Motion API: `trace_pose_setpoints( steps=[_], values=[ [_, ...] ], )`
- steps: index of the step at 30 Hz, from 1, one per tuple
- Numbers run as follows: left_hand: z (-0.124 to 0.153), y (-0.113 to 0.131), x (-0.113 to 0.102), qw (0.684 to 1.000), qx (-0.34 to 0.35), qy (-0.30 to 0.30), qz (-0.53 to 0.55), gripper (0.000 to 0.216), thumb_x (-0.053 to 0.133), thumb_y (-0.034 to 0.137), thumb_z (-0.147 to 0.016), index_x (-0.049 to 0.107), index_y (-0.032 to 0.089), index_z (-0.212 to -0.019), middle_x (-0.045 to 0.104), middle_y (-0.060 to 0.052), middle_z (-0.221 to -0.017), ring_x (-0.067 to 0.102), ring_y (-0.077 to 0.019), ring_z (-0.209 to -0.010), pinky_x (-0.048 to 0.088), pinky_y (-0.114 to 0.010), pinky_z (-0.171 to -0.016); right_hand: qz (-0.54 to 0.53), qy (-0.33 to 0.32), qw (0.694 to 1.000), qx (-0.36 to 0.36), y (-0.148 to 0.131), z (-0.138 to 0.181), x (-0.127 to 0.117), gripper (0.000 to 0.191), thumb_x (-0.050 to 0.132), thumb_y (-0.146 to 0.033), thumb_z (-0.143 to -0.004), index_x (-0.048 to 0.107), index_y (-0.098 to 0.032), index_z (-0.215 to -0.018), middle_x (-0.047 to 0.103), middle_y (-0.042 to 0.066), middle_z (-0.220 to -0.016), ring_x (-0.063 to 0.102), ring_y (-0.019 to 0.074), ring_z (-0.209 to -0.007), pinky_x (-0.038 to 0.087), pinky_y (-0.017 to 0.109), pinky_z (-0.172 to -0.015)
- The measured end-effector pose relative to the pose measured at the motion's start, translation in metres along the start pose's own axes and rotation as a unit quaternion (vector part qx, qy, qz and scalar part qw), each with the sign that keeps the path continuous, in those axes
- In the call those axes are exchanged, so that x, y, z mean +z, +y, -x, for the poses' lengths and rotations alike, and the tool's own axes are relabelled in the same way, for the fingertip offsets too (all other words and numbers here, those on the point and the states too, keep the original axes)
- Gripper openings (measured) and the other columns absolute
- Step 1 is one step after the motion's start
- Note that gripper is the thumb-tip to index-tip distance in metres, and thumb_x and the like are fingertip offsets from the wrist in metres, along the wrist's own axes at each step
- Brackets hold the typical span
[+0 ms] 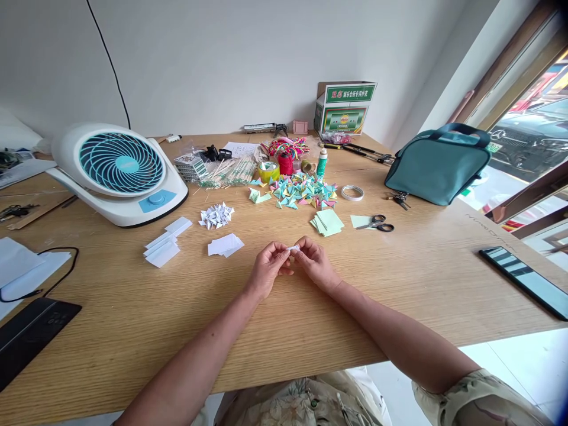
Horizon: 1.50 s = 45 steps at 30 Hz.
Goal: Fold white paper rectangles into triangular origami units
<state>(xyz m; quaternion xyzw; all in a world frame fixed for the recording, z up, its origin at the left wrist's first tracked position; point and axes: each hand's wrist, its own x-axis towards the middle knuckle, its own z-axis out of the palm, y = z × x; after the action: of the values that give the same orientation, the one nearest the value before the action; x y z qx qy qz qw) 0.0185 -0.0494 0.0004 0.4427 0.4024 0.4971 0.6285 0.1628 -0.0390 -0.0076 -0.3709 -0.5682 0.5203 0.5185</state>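
Between my two hands, just above the table's front middle, is a small piece of white paper (293, 249), mostly covered by my fingers. My left hand (270, 266) pinches its left end and my right hand (316, 263) pinches its right end. To the left lie white paper slips (225, 245) and a heap of small folded white paper pieces (216, 216). Farther left is another group of white slips (163, 244). Beyond my right hand sits a stack of light green paper squares (327, 222).
Folded coloured paper pieces (304, 190) lie behind, near a tape roll (352, 193) and a glue bottle (322, 163). Scissors (377, 222) rest on green paper. A fan (122, 171) stands left; a teal bag (437, 165) and phone (523, 281) are right.
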Motion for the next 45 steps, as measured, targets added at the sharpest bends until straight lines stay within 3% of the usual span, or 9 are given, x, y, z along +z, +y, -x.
trace_pose_setpoints(
  steps=[9,13,18,24,27,31,35,39,45],
  values=[
    [-0.001,0.001,0.0,0.997,0.054,0.012,-0.053,0.029,0.072,0.041,-0.074,0.058,0.016,-0.082,0.055,0.002,-0.068,0.052,-0.0098,-0.062,0.054,-0.021,-0.049,-0.05,-0.025,0.998,0.001,-0.004,0.001,0.002,0.032,0.063,-0.05,-0.082,0.05,-0.021,-0.077,0.058,-0.001,-0.067,0.054,0.0137,-0.065,0.042,0.028,-0.063],
    [-0.003,0.003,-0.003,0.995,0.074,0.02,-0.061,0.027,0.071,0.039,-0.075,0.058,0.016,-0.082,0.054,0.002,-0.07,0.051,-0.0091,-0.06,0.055,-0.022,-0.05,-0.043,0.011,0.999,-0.005,-0.001,-0.002,0.0,0.032,0.067,-0.049,-0.079,0.053,-0.02,-0.081,0.056,-0.001,-0.072,0.051,0.0123,-0.065,0.043,0.027,-0.063],
    [-0.004,0.002,-0.005,0.999,0.043,0.014,-0.005,0.028,0.072,0.038,-0.075,0.06,0.016,-0.088,0.061,-0.001,-0.085,0.055,-0.0082,-0.062,0.055,-0.022,-0.052,0.022,0.036,0.998,-0.046,0.002,-0.002,-0.002,0.026,0.064,-0.043,-0.081,0.054,-0.02,-0.078,0.053,0.0,-0.072,0.049,0.0123,-0.064,0.042,0.026,-0.061],
    [0.0,-0.001,-0.001,1.0,0.01,0.006,0.024,0.035,0.068,0.039,-0.079,0.067,0.013,-0.102,0.067,-0.008,-0.093,0.064,-0.0136,-0.078,0.056,-0.023,-0.061,0.166,0.052,0.972,-0.16,-0.002,0.003,-0.002,0.008,0.057,-0.021,-0.085,0.054,-0.02,-0.078,0.051,0.001,-0.08,0.051,0.0131,-0.07,0.044,0.027,-0.063],
    [0.002,0.0,0.001,1.0,0.013,0.002,0.017,0.039,0.065,0.043,-0.081,0.066,0.014,-0.108,0.066,-0.01,-0.102,0.065,-0.0177,-0.086,0.057,-0.026,-0.063,0.211,0.052,0.958,-0.19,-0.005,0.003,-0.003,0.009,0.056,-0.015,-0.083,0.054,-0.02,-0.076,0.051,0.001,-0.078,0.051,0.0141,-0.072,0.044,0.028,-0.064],
    [0.003,0.003,0.001,1.0,0.002,0.002,0.004,0.041,0.07,0.039,-0.078,0.064,0.017,-0.112,0.066,-0.008,-0.099,0.065,-0.0182,-0.088,0.057,-0.025,-0.063,0.237,0.028,0.949,-0.205,-0.004,0.004,-0.002,0.009,0.055,-0.016,-0.084,0.055,-0.02,-0.076,0.051,0.002,-0.078,0.051,0.0146,-0.073,0.044,0.028,-0.064],
    [0.002,0.003,0.0,1.0,-0.008,-0.002,0.002,0.04,0.07,0.034,-0.077,0.065,0.017,-0.112,0.065,-0.006,-0.096,0.064,-0.0157,-0.083,0.058,-0.026,-0.065,0.239,0.011,0.953,-0.186,-0.001,0.003,-0.003,0.007,0.055,-0.017,-0.085,0.059,-0.02,-0.079,0.052,0.002,-0.079,0.051,0.0138,-0.072,0.044,0.027,-0.063],
    [0.0,0.002,-0.001,0.997,0.021,0.01,-0.068,0.034,0.065,0.033,-0.079,0.067,0.015,-0.109,0.067,-0.006,-0.097,0.062,-0.0125,-0.075,0.06,-0.027,-0.066,0.214,0.017,0.968,-0.127,0.002,0.002,-0.003,0.007,0.059,-0.022,-0.084,0.06,-0.019,-0.077,0.053,0.002,-0.08,0.051,0.0125,-0.068,0.042,0.025,-0.059],
    [-0.001,-0.004,-0.004,0.966,0.118,0.049,-0.224,0.028,0.06,0.034,-0.082,0.068,0.015,-0.101,0.067,-0.006,-0.094,0.059,-0.0113,-0.063,0.059,-0.026,-0.056,0.035,0.001,0.999,-0.029,0.005,-0.003,-0.004,0.02,0.06,-0.039,-0.084,0.057,-0.02,-0.086,0.061,0.002,-0.082,0.056,0.0143,-0.073,0.046,0.028,-0.067]
  ],
)
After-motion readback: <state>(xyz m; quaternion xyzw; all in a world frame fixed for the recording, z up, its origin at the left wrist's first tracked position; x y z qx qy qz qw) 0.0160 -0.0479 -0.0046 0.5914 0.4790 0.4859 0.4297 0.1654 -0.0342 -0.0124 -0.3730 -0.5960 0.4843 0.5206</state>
